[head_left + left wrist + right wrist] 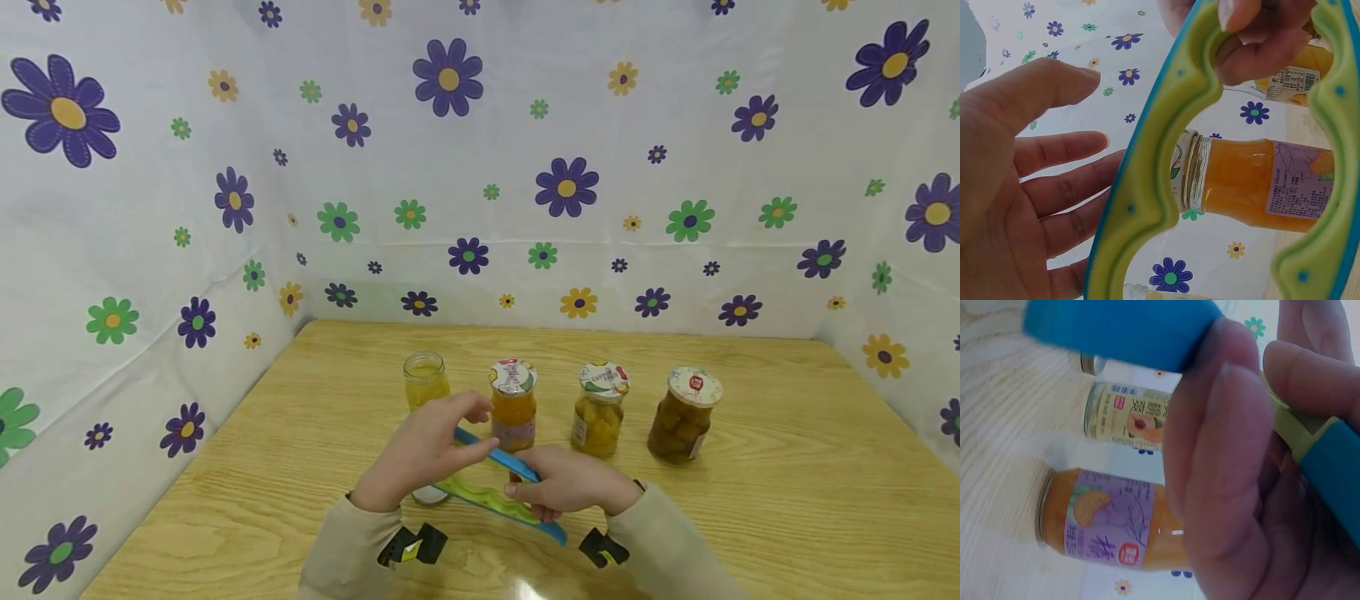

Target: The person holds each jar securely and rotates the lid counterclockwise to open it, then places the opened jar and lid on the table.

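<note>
One hand [423, 446] spreads; the right [566, 482] grips an opener [1138, 187].

Left of the orange-filled, purple-labelled glass jar [515, 414], the left hand [429, 446] hides the base of a lidless glass jar of yellow contents [424, 383]. In front of the orange jar, a blue-and-green plastic tool [1150, 187] runs off the left wrist picture; far right, a round white lid's [695, 386] print is too small.

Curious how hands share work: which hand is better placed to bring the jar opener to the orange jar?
Probably the right hand: it grips the jar opener. The open left hand seems free to steady the orange jar.
</note>
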`<state>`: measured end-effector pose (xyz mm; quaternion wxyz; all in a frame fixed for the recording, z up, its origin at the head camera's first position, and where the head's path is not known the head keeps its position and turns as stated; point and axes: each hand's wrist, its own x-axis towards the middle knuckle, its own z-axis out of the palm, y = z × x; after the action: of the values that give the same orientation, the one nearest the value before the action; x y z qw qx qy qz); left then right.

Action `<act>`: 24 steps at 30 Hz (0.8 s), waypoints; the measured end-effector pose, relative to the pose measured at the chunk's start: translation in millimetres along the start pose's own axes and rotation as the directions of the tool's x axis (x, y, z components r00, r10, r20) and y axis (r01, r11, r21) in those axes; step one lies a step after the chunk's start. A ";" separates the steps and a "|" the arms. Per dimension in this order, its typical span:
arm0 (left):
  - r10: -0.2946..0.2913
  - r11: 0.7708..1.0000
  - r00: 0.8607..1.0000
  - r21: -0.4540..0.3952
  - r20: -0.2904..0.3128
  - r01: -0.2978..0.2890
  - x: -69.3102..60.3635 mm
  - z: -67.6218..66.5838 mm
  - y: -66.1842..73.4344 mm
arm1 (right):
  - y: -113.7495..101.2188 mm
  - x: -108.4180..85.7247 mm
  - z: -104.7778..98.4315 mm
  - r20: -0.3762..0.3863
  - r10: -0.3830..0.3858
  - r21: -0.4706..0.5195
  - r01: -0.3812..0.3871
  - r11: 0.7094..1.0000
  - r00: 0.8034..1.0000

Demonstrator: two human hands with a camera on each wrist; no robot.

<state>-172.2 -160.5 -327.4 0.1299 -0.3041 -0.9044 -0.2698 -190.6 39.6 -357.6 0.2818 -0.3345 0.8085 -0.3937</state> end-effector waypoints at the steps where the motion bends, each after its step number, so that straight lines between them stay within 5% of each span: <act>1: -0.002 1.000 1.000 -0.001 -0.001 0.002 0.0 -0.3 0.1 | 0.8 -1.3 -1.2 0.003 -0.001 0.002 0.001 1.000 1.000; 24: -0.010 1.000 0.999 -0.021 -0.034 0.010 -2.0 -4.6 -6.5 | 15.6 -42.3 -30.4 -0.020 -0.051 -0.143 0.048 0.989 0.998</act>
<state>-174.4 -168.4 -327.1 0.1406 -0.2963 -0.9007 -0.2851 -191.3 92.8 -346.1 0.2378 -0.3690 0.8293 -0.3458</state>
